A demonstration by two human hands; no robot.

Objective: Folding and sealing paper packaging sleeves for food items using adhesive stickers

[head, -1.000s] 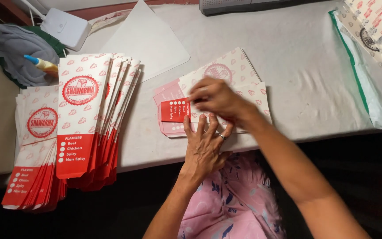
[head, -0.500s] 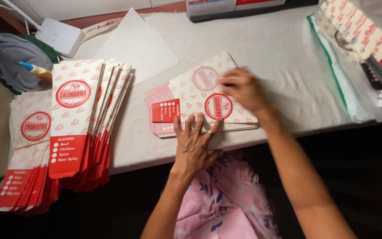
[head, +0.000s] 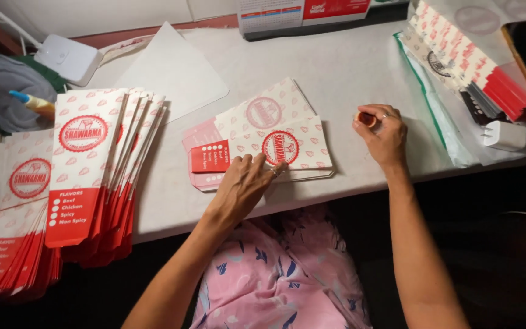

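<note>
Flat white paper sleeve with red round emblem and red end (head: 275,149), atop a small pile mid-table, pinned under spread left hand (head: 245,186); right hand (head: 385,131) pinching small red glue-like piece (head: 367,119) alongside; probably gluing step, calling for a steady dab.

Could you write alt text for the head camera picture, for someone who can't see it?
A person's left hand presses flat on a small pile of red and white paper bags on a white table, while the right hand holds a small red object beside them. Bigger bag stacks lie to the left.
</note>
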